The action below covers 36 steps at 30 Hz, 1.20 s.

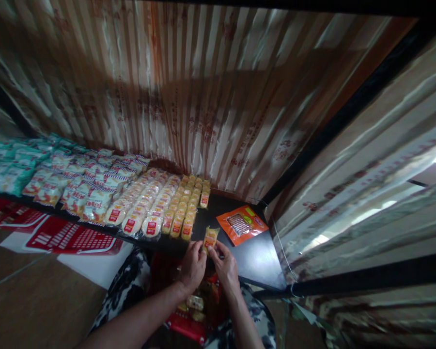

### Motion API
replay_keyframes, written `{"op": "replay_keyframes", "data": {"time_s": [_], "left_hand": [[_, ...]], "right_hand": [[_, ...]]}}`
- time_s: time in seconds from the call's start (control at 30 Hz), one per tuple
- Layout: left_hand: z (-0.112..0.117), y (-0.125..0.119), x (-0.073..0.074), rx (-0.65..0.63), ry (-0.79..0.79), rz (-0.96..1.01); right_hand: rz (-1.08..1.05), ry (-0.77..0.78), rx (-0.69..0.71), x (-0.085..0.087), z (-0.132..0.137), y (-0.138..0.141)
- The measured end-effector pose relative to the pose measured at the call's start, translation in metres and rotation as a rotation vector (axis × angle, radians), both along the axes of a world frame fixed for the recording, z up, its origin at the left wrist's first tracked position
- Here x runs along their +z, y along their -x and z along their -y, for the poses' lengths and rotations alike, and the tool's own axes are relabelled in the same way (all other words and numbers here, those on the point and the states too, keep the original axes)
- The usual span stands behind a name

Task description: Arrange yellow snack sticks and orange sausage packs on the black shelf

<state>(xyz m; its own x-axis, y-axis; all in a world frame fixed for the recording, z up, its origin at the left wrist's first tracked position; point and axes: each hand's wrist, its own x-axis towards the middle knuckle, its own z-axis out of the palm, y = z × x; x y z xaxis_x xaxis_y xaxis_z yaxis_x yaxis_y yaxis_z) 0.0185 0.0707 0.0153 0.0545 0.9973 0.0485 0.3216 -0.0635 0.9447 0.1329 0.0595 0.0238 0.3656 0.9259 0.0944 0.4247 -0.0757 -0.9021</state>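
Both my left hand [194,265] and my right hand [224,264] grip a small yellow snack packet [210,237] with an orange-red label, pinched at its lower part. It is held upright above the front edge of the black shelf [250,261]. Just beyond it, rows of similar yellow packets [183,208] stand on the shelf. Below my hands, between my knees, a red basket [189,330] holds more yellow packets [195,303], partly hidden by my forearms.
Rows of round clear-wrapped snacks [143,203], white-and-orange bags [90,186] and teal bags [20,162] fill the shelf leftward. An orange pouch [242,224] lies right. Red baskets [72,235] sit below left. A striped curtain [210,97] hangs behind, with a dark post [334,126].
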Motion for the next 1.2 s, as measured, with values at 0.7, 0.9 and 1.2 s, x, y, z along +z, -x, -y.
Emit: {"op": "replay_keyframes", "data": {"time_s": [0.7, 0.9, 1.2], "left_hand": [[-0.046, -0.031, -0.027, 0.103, -0.06, 0.003], [-0.059, -0.036, -0.026, 0.118, -0.066, 0.008], [-0.081, -0.045, -0.021, 0.144, -0.064, -0.018]], "right_hand": [[0.01, 0.036, -0.005, -0.006, -0.058, -0.001], [-0.012, 0.009, -0.019, -0.006, -0.075, -0.001], [-0.045, -0.013, -0.015, 0.003, -0.101, 0.002]]}}
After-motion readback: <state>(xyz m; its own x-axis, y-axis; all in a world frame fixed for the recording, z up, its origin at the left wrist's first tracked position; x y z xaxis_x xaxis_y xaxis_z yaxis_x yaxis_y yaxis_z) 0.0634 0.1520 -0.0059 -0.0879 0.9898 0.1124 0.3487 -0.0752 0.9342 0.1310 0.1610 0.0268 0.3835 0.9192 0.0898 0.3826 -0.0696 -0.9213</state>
